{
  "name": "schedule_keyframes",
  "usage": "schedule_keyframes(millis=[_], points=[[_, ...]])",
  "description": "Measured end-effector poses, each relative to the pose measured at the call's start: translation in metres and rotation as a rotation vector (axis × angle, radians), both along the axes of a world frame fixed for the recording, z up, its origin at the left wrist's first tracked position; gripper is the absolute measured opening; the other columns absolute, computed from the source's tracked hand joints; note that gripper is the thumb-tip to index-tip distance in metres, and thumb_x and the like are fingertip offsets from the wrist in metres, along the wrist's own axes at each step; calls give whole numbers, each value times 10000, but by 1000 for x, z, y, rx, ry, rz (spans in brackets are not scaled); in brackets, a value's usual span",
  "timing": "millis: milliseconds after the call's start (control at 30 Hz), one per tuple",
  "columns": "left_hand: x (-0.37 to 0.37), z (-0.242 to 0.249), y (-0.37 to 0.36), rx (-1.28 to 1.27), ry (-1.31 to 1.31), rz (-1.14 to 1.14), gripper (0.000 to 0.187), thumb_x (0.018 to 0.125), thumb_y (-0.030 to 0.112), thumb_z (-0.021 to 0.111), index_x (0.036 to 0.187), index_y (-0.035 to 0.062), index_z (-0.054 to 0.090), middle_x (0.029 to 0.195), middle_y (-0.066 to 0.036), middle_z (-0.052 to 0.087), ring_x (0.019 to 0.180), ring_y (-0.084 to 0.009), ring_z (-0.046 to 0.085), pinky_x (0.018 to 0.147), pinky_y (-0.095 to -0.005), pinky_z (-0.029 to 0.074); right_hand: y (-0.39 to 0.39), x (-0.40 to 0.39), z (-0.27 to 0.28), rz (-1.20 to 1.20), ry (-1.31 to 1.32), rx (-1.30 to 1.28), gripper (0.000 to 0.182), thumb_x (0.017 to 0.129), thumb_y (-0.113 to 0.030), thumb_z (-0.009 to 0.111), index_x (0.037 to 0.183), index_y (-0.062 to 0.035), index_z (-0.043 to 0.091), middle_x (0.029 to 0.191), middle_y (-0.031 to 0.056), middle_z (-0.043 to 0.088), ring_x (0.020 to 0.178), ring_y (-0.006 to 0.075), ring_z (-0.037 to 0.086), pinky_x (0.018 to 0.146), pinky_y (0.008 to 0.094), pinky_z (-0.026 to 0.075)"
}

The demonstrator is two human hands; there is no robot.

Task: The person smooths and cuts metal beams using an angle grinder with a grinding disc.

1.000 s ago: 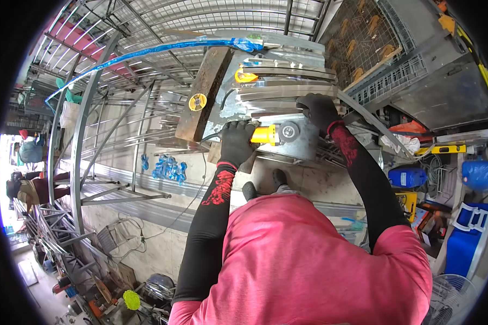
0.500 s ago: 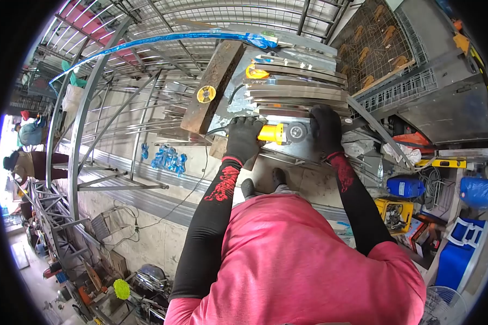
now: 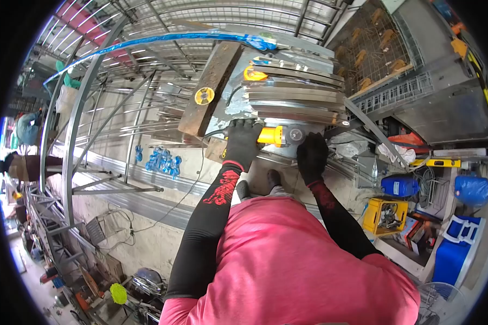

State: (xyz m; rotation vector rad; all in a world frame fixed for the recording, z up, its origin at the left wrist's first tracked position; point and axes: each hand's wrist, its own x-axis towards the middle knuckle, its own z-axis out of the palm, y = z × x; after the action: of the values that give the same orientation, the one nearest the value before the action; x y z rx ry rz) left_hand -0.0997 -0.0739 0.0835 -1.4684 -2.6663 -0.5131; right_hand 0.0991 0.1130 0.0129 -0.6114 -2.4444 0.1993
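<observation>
In a black glove, my left hand (image 3: 243,142) is wrapped round the yellow body of an angle grinder (image 3: 272,136). The grinder lies across the near side of the metal worktop, its round disc (image 3: 295,135) facing up and pointing right. My right hand (image 3: 312,157), also gloved in black, is beside the disc with its fingers curled; whatever they may hold is hidden. Just beyond the grinder lie several flat metal bars (image 3: 295,95), side by side. A power cord (image 3: 214,133) runs left from the grinder's rear.
Left of the bars, a rusty steel beam (image 3: 211,89) carries a yellow disc (image 3: 204,96). An orange tape measure (image 3: 255,73) sits by the bar ends. Metal frames (image 3: 84,119) stand at left, with a person (image 3: 30,167) beyond. A yellow crate (image 3: 385,215) stands at right.
My right hand has moved left and toward me, from the near bars to beside the grinder's disc. My left hand keeps its grip on the grinder. The view has shifted slightly.
</observation>
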Motion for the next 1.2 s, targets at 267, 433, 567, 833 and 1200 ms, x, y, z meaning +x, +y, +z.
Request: schedule_keyframes(millis=[267,433,567,833,1200], points=[[-7,-5,-4,65,-46,-12,699,757,383,912,1381,179,671,1309,-121,687,1285,-351,611,1139,-547,421,-10,-8,5,-38,-23,76,350,996,-201,675,1279,4,673,1293,201,694,1312,442,601,1134,566,451],[3,10,-46,502,-67,47,652,800,292,875,1408,186,666,1326,-116,669,1313,-343,591,1146,-529,420,-7,-5,-2,-43,-79,68,405,995,-196,672,1357,-18,630,1338,224,655,1312,445,593,1122,572,451],[46,-59,-156,433,-246,401,370,854,150,777,1223,131,771,1163,-164,731,1138,-374,687,976,-501,534,-11,-7,-3,-13,-134,150,435,991,-191,667,1385,-17,609,1370,257,632,1321,475,583,1122,578,453],[263,-172,-448,525,-850,1823,289,909,291,720,1039,33,721,810,-86,747,744,-209,701,746,-372,565,18,14,-49,-54,-477,512,361,1019,-293,595,1185,4,718,1434,260,656,1412,449,569,1259,579,375],[615,-206,-319,-113,-1300,1334,372,947,424,627,1150,168,804,1175,-180,787,1071,-425,744,963,-518,582,-44,16,-31,280,-786,464,309,955,-225,713,1227,-79,718,1372,188,670,1239,411,668,1125,538,515]])
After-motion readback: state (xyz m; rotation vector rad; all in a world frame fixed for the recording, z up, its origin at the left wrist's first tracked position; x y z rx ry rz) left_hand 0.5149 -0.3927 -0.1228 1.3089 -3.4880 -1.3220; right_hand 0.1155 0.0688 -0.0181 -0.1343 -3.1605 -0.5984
